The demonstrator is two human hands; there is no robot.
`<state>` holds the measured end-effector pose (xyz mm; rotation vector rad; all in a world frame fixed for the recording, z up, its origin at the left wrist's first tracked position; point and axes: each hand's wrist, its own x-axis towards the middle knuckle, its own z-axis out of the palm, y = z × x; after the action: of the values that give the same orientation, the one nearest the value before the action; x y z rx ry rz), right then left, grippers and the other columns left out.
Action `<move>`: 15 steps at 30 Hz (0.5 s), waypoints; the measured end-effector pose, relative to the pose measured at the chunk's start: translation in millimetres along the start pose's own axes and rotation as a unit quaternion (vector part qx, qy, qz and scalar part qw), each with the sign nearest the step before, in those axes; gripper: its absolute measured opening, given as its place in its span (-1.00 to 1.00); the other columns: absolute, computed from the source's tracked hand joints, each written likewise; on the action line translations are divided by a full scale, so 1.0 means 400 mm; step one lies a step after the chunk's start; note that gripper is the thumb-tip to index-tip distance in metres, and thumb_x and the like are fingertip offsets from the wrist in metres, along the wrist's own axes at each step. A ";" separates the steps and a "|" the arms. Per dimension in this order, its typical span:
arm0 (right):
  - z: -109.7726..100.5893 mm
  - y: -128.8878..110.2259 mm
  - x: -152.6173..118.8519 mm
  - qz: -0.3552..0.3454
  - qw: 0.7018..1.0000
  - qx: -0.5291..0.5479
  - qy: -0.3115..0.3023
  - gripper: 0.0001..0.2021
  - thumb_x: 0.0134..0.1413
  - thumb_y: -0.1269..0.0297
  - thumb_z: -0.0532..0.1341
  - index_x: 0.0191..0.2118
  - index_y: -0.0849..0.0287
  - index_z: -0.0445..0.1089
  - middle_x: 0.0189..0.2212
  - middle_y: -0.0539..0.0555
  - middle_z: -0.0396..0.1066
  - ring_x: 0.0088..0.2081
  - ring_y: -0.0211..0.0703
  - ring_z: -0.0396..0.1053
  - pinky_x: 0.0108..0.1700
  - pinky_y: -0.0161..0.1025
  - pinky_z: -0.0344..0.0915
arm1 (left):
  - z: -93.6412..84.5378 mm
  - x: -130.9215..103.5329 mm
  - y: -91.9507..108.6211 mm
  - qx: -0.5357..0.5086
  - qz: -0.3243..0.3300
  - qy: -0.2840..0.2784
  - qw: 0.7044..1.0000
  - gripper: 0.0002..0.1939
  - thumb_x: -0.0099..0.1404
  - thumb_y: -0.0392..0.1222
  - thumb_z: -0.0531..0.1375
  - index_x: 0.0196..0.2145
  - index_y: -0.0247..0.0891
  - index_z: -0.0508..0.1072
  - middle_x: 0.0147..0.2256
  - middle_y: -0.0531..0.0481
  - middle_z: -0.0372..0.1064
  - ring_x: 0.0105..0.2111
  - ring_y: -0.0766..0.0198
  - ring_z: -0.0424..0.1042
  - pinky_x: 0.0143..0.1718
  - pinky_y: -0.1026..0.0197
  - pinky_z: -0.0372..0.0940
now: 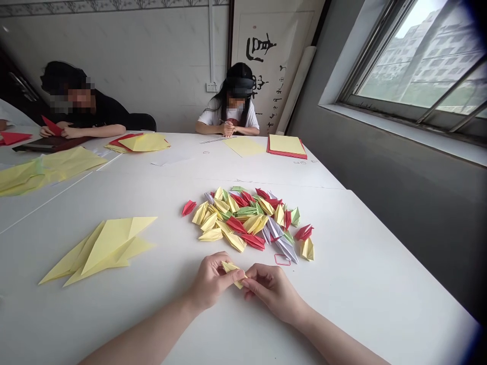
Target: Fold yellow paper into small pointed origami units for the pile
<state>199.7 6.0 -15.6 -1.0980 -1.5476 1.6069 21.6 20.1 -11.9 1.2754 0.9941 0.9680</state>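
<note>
A small folded yellow paper piece is held between my two hands near the front of the white table. My left hand pinches it between thumb and fingers. At its right end, the fingertips of my right hand close on the same piece. Just beyond my hands lies a pile of folded paper pieces in yellow, red, green and pale purple. To the left, several larger folded yellow sheets overlap one another.
Across the table, one person bends over a yellow sheet; another person at the left holds red paper. A yellow and red paper stack lies at the far right. More yellow sheets lie far left.
</note>
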 end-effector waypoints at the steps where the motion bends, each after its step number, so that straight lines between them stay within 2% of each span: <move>1: 0.000 -0.003 0.000 -0.001 1.000 0.016 -0.012 -0.66 0.11 0.00 0.19 -0.39 0.24 0.34 -0.47 0.06 0.40 -0.43 -0.18 0.43 -0.35 -0.25 0.32 | 0.000 -0.001 0.001 -0.014 -0.001 0.005 1.000 -0.65 0.09 -0.13 0.31 -0.65 -0.30 0.25 -0.58 0.14 0.09 -0.56 0.43 0.13 -0.50 0.33 0.08; 4: -0.003 -0.009 0.003 -0.007 0.998 0.053 -0.025 -0.66 0.13 0.00 0.17 -0.34 0.24 0.35 -0.43 0.08 0.43 -0.40 -0.18 0.45 -0.32 -0.23 0.33 | 0.007 -0.005 0.002 -0.058 -0.016 -0.005 0.998 -0.67 0.12 -0.09 0.29 -0.60 -0.28 0.25 -0.60 0.13 0.18 -0.56 0.39 0.22 -0.46 0.30 0.15; 7: -0.009 -0.009 0.010 -0.014 0.995 0.094 -0.011 -0.64 0.11 -0.03 0.18 -0.34 0.24 0.36 -0.44 0.08 0.45 -0.38 -0.17 0.44 -0.30 -0.22 0.33 | 0.017 -0.007 0.003 -0.077 -0.029 -0.031 0.996 -0.76 0.13 -0.09 0.29 -0.48 -0.30 0.37 -0.54 0.04 0.35 -0.49 0.29 0.36 -0.38 0.23 0.25; 9: -0.011 -0.010 0.015 -0.011 0.993 0.116 -0.005 -0.63 0.09 -0.04 0.20 -0.36 0.24 0.35 -0.48 0.07 0.45 -0.39 -0.16 0.43 -0.31 -0.22 0.31 | 0.019 -0.007 0.005 -0.068 -0.039 -0.043 0.996 -0.77 0.14 -0.08 0.28 -0.44 -0.33 0.44 -0.50 -0.01 0.40 -0.45 0.27 0.40 -0.37 0.23 0.27; 15: -0.027 -0.021 0.026 -0.019 0.996 0.087 0.011 -0.63 0.01 -0.04 0.26 -0.48 0.22 0.33 -0.53 -0.03 0.31 -0.46 -0.28 0.24 -0.37 -0.29 0.15 | -0.001 -0.005 0.010 -0.031 -0.074 -0.047 0.996 -0.69 0.15 0.01 0.26 -0.46 -0.35 0.50 -0.46 -0.10 0.48 -0.43 0.23 0.48 -0.35 0.23 0.31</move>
<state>204.0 21.1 -8.0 -0.9835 -1.3765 1.6636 20.4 18.5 -7.7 1.1672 0.9640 0.8115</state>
